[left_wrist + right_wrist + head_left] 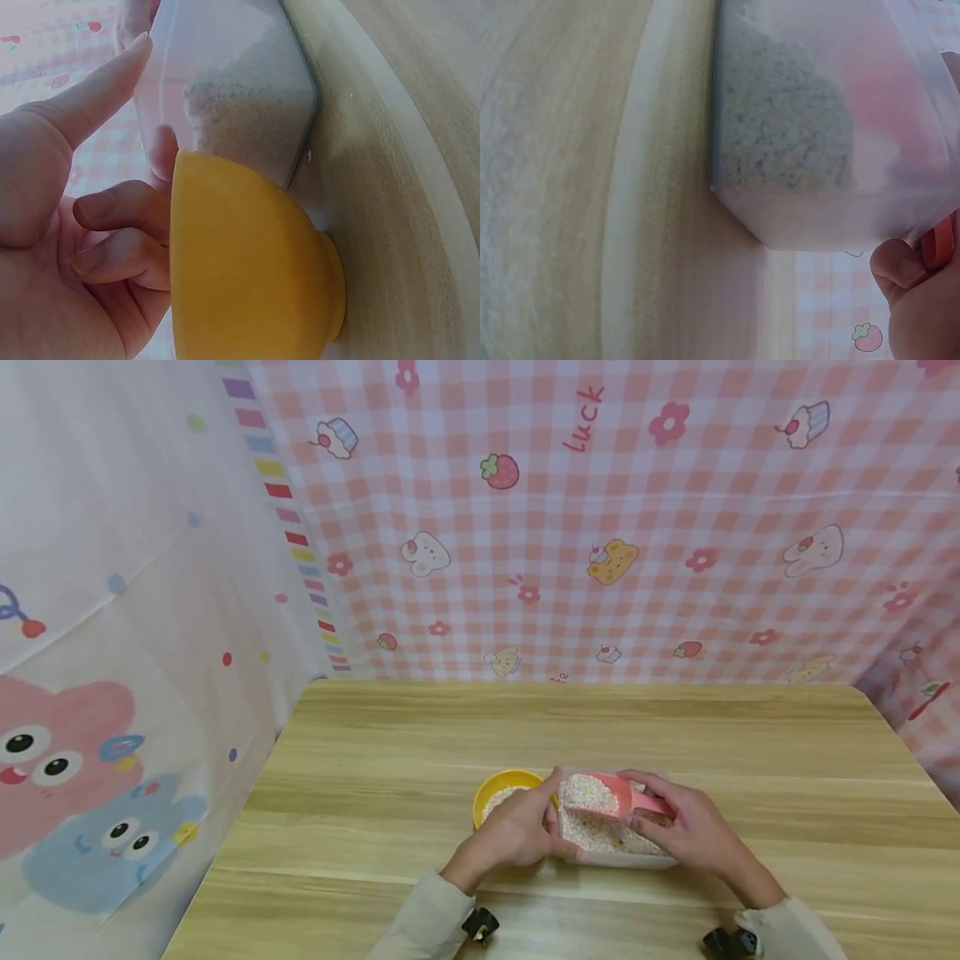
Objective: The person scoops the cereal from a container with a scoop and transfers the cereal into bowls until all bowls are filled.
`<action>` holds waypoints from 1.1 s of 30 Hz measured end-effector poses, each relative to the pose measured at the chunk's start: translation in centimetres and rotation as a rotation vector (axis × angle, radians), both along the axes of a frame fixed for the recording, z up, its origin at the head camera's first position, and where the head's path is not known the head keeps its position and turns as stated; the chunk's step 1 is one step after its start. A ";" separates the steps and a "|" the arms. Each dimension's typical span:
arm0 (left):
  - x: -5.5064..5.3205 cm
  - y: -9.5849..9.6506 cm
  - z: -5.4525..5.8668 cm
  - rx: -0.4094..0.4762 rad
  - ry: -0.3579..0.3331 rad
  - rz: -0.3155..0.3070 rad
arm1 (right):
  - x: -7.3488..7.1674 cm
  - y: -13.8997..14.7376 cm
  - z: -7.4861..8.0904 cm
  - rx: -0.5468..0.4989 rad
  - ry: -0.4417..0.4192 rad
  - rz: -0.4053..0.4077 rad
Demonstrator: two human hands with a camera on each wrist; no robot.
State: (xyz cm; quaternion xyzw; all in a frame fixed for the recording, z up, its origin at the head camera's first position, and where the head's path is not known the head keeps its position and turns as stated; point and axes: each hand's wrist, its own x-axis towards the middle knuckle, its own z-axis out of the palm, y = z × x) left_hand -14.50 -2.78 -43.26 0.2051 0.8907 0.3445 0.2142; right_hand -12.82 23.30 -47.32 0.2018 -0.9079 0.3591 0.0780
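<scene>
A clear plastic box [626, 860] of pale flakes that look like oats [592, 833] stands on the table. My right hand [686, 818] grips the handle of a pink scoop [618, 793], which is heaped with flakes above the box. At the box's left end my left hand [517, 827] holds the wall, thumb towards the near corner and a finger towards the far one. Just left of the box is a yellow bowl [240, 262] with flakes inside, partly hidden by the left hand in the head view. The right wrist view has the red handle mostly hidden behind fingers [900, 262].
The wooden table [375, 735] has rounded far corners. Behind it hangs a pink checked cloth [465, 527], and a white printed cloth [150, 568] hangs on the left. Dark wrist bands [480, 925] show at the sleeves. A few flakes lie beside the box.
</scene>
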 end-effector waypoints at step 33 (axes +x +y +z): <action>-0.8 -6.4 -0.2 0.260 0.209 0.199 | 0.2 -0.1 0.0 -0.011 0.001 -0.004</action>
